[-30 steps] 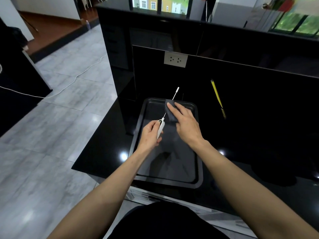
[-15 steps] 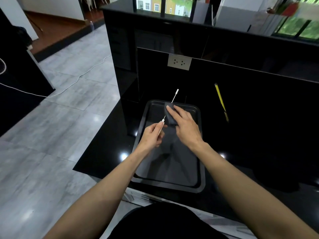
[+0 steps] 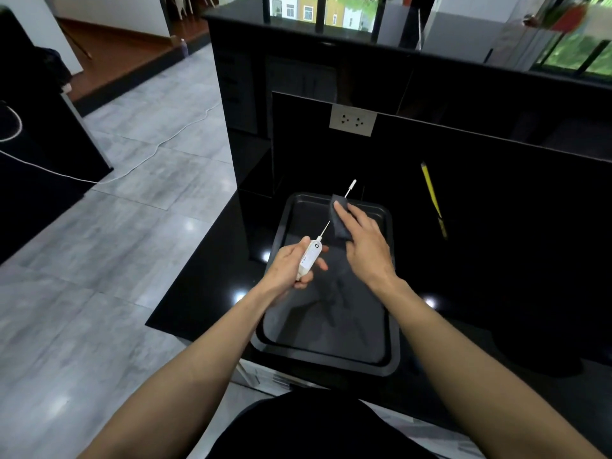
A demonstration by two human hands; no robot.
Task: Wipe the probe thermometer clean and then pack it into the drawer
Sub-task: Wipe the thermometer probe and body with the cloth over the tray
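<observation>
Left hand: the left hand (image 3: pixel 291 268) grips the white handle of the probe thermometer (image 3: pixel 309 258), fingers curled round it, above the middle of the tray.
Probe thermometer: held clear of the tray floor, thin metal probe pointing toward 1 o'clock; the probe tip shows white beyond the cloth, just past the tray's far rim.
Right hand: the right hand (image 3: pixel 364 241) pinches the dark cloth (image 3: pixel 341 218) round the probe's middle section (index finger laid along the top of the fold).
Dark cloth: folded over the probe at 1 o'clock from the handle; whether it rests on the tray or hangs above it cannot be told from this view.
Tray: a dark rectangular baking tray (image 3: pixel 389 329) on the black countertop (image 3: pixel 205 293), long axis running 12 to 6 o'clock; its floor shows only reflections of the arms.
Yellow pencil: a yellow pencil (image 3: pixel 430 193) lies on the countertop at 2 o'clock from the tray, well apart from it.
Wall socket: a white double socket (image 3: pixel 352 120) sits on the black upstand at 12 o'clock.
</observation>
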